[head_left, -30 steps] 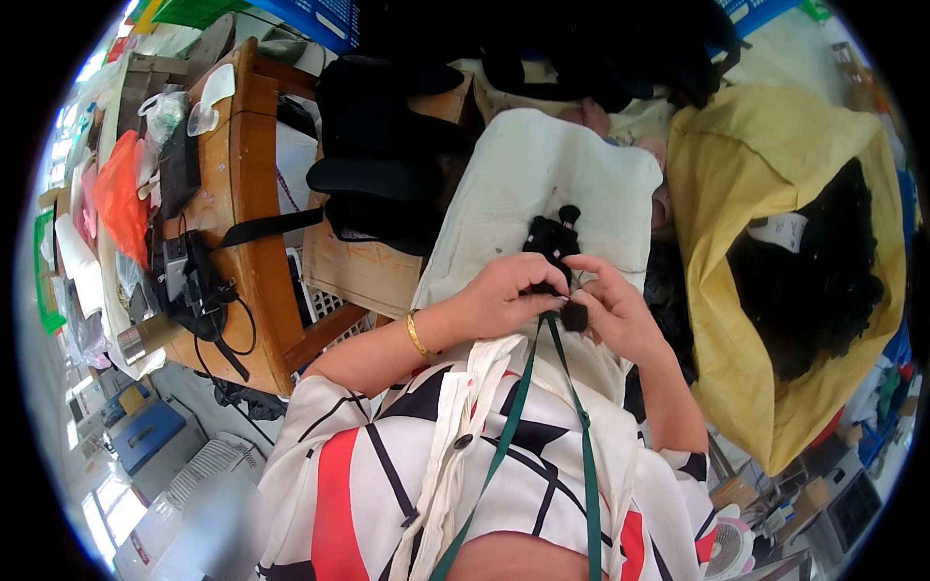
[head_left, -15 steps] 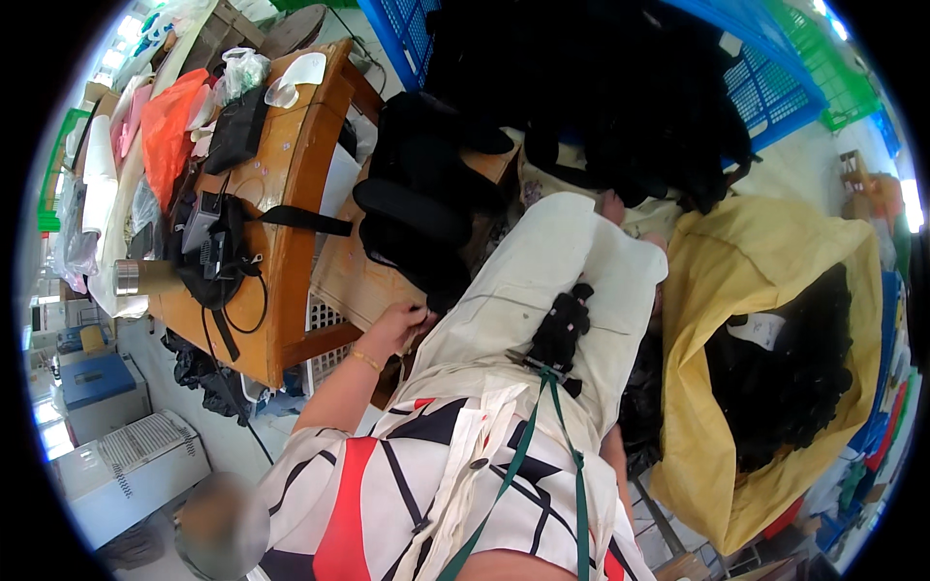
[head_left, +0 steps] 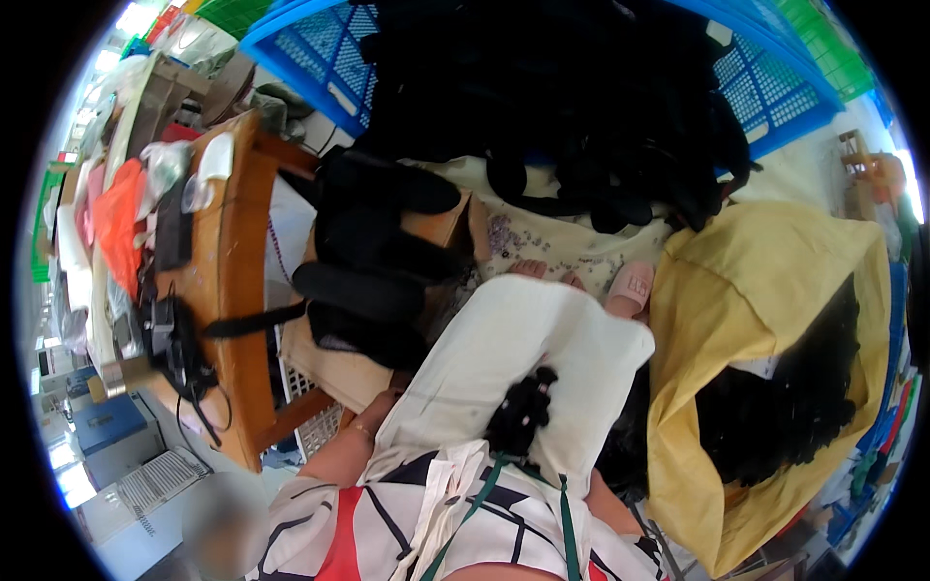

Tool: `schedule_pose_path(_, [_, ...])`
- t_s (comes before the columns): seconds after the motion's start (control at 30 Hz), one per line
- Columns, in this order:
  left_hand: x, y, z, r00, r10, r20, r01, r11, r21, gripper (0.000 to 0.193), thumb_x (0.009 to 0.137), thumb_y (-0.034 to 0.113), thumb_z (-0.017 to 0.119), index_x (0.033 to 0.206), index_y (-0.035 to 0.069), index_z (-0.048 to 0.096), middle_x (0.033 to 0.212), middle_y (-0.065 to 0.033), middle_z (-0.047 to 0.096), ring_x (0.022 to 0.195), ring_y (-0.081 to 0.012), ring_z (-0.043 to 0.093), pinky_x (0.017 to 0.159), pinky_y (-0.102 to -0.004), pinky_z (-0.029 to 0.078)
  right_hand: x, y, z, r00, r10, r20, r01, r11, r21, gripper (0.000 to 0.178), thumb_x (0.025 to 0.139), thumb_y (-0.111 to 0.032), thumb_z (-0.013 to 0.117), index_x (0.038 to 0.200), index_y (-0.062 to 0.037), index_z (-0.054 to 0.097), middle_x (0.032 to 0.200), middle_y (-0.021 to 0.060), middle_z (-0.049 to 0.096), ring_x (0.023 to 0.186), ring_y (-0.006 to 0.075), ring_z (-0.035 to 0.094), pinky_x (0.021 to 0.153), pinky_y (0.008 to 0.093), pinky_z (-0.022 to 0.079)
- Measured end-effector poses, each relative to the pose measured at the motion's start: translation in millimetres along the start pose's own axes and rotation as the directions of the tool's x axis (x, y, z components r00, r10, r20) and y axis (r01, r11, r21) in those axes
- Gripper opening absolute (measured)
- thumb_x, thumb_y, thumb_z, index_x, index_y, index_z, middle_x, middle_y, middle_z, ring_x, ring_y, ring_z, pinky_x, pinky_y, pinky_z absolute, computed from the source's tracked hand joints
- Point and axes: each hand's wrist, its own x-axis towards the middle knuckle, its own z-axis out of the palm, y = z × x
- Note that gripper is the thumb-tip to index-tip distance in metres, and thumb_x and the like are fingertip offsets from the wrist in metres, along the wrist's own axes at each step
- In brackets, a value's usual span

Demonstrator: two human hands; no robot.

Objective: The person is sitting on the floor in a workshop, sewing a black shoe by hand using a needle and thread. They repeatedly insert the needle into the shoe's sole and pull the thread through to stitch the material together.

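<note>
My left hand [head_left: 380, 411] is low beside the left edge of the white apron [head_left: 542, 320] over my lap, close to a cardboard box [head_left: 334, 363]. Its fingers are mostly hidden, so I cannot tell what they touch. Black, long, rounded fabric pieces [head_left: 358, 290] are piled on that box. Of my right arm only the forearm [head_left: 612, 505] shows at the apron's right side; the hand is out of sight. A small black object [head_left: 523, 412] with green straps lies on my lap.
A blue crate [head_left: 310, 53] heaped with black pieces stands ahead. To the right, a yellow sack [head_left: 736, 290] gapes open with black pieces inside. A wooden table [head_left: 242, 252] with bags and a strap is at left. A pink slipper [head_left: 632, 286] shows beyond the apron.
The whole view has shifted, so more of the crate, my feet and the pink slipper show. My left hand, plainer before, is now more hidden at the apron's edge.
</note>
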Motion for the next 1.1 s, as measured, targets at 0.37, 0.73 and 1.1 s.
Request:
schedule_pose_path(0.37, [47.2,12.0,23.0,0.96,-0.178,0.217,-0.178,0.211,0.961,0.03,0.095,0.019,0.055,0.118,0.001,0.06,0.124,-0.0166,0.062,0.11,-0.0254,0.06,0.095,-0.0345,0.045,21.6,-74.3,14.6,0.989,0.147,0.014,-0.147,0.989,-0.021,0.026,0.097,-0.029,0.053,0.097,-0.0037,0.061,0.088,0.0071,0.064,0.075,0.0173,0.06,0.067,0.0323,0.05])
schedule_pose_path(0.73, [33.3,29.6,31.8,0.988,0.157,0.017,-0.157,0.969,0.191,0.013,0.091,0.018,0.064,0.095,0.006,0.062,0.08,0.0009,0.057,0.073,-0.0098,0.05,0.066,-0.0278,0.043,22.7,-22.0,5.2,1.0,-0.022,0.02,0.024,0.996,-0.088,0.023,0.097,-0.026,0.055,0.096,-0.0036,0.06,0.086,0.0064,0.063,0.075,0.0165,0.06,0.068,0.0312,0.049])
schedule_pose_path(1.1, [-55.7,-121.9,-32.0,0.891,0.156,-0.426,-0.073,0.976,0.204,0.027,0.086,0.019,0.067,0.104,0.0,0.062,0.096,-0.0214,0.067,0.094,-0.0327,0.066,0.084,-0.0397,0.05,5.2,-119.4,-132.1,0.897,-0.406,-0.174,0.43,0.893,0.132,0.02,0.098,-0.023,0.056,0.096,-0.0035,0.06,0.085,0.0056,0.062,0.075,0.0156,0.059,0.069,0.03,0.048])
